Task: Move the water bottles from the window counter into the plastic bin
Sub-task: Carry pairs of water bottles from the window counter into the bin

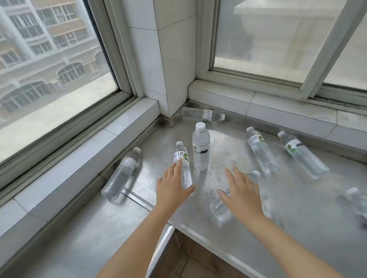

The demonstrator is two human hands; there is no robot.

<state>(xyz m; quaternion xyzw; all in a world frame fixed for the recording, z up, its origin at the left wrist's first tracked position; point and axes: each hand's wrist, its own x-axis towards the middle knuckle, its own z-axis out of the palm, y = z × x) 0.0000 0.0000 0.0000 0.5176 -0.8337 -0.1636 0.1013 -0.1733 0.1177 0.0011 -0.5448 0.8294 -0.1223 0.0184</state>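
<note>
Along the window corner: metal table (253,201), L-shaped, its far edges running under two windows (46,60) that meet at a white tiled pillar (171,56).

Water bottles, clear, white caps, eight in view:
- upright bottle (200,146), standing near the table's far corner, the only one on its base;
- bottle lying at the left edge (121,176), cap toward the window ledge;
- bottle lying along the far edge (202,115), just beside the foot of the pillar, cap pointing right;
- two bottles lying right of the upright one, the nearer (261,150) and the farther (301,155), both with caps toward the far edge;
- bottle at the right edge of view (366,207), lying, partly cut off;
- bottle with green-and-white label (183,166), lying just left of the upright one;
- bottle lying near the front edge (222,206), mostly covered by the right hand.

Hands, both bare:
- left hand (173,189), fingers spread wide, fingertips touching the labelled bottle's side, not closed on it;
- right hand (240,194), fingers spread wide, over the front-edge bottle; whether it touches cannot be told.

Floor tiles (193,271), seen below the table's front edge.
</note>
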